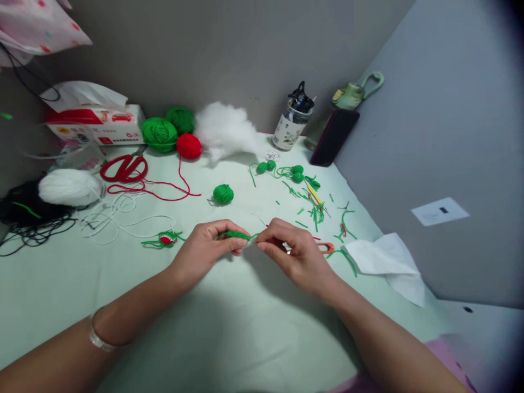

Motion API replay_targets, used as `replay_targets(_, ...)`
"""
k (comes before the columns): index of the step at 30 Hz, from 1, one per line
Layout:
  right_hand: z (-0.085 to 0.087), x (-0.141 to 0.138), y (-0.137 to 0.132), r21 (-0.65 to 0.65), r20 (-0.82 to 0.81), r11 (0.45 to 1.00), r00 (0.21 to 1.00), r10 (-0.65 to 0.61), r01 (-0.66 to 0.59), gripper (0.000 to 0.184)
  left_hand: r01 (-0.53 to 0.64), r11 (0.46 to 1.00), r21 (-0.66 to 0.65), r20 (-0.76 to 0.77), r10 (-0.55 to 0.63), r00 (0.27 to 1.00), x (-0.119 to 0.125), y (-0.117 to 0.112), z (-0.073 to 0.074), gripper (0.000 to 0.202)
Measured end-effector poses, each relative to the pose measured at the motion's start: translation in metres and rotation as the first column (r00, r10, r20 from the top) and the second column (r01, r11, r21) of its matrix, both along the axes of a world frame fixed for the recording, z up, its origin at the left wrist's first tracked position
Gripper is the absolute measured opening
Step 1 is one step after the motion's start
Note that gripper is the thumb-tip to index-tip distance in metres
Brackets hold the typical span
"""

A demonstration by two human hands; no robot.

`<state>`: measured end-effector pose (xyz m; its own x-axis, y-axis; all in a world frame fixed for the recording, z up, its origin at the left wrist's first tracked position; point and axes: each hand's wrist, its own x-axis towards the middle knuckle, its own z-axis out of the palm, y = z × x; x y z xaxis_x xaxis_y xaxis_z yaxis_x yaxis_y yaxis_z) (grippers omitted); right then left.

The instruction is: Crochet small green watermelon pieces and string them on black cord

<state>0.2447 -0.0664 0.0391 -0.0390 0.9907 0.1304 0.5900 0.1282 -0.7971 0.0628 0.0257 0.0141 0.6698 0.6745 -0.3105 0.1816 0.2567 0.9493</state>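
Observation:
My left hand (213,243) pinches a small green crocheted piece (236,234) between thumb and fingers. A strand of green yarn (254,236) runs from it to my right hand (290,248), whose thumb and forefinger are closed on it. Behind the right fingers shows the thin metal tip of a slim tool (260,220), with a bit of red; whether the hand holds it cannot be seen. An orange-handled tool (327,248) is partly hidden by the right hand. Left of my hands lies a small red, white and green crocheted piece (167,238) with loose green ends.
A small green yarn ball (223,194) sits ahead. Farther back are green balls (159,134), a red ball (189,146), white stuffing (225,131), red scissors (125,168) and a tissue box (118,125). Yarn scraps, a yellow-handled tool (313,194) and a tissue (385,262) lie right.

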Motion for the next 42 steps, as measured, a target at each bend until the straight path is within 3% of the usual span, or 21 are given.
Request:
replay_targets(14,-0.003,0.001,0.003,-0.058,-0.109,0.997,0.993,-0.046,0.04,0.013,-0.048,0.999,-0.014,0.109,0.05,0.993,-0.002,0.0,0.002,0.015)
replay_targets(21,-0.015,-0.003,0.008,-0.171,-0.352,0.981,0.924,-0.15,0.094,0.015,-0.022,0.994,-0.104,0.109,0.033,0.993,0.002,-0.007,-0.005,0.018)
replay_targets(24,-0.012,-0.001,0.007,-0.202,-0.398,0.979,0.911,-0.11,0.03,0.01,-0.026,0.995,-0.098,0.128,0.038,0.991,0.002,-0.007,-0.005,0.02)
replay_targets(27,-0.007,0.0,0.005,-0.186,-0.414,0.981,0.91,-0.028,-0.054,0.023,-0.041,0.995,-0.093,0.159,0.055,0.986,0.001,-0.006,-0.004,0.018)
replay_targets(30,-0.006,-0.002,0.003,-0.144,-0.425,0.989,0.905,-0.027,-0.037,0.03,-0.043,0.996,-0.084,0.168,0.057,0.984,0.001,-0.007,-0.004,0.017)
replay_targets(34,-0.005,-0.001,0.004,-0.15,-0.422,0.988,0.906,-0.033,-0.034,0.029,-0.017,0.994,-0.105,0.189,0.037,0.981,0.003,-0.01,-0.004,0.021)
replay_targets(39,0.001,0.009,0.007,-0.199,-0.243,0.979,0.97,-0.008,-0.042,0.018,0.078,0.983,-0.168,0.155,-0.052,0.987,0.005,-0.012,-0.009,0.031)
replay_targets(42,-0.001,0.01,0.007,-0.278,-0.4,0.946,0.915,0.047,-0.169,0.015,0.184,0.969,-0.164,0.16,-0.158,0.974,0.006,-0.012,-0.01,0.03)
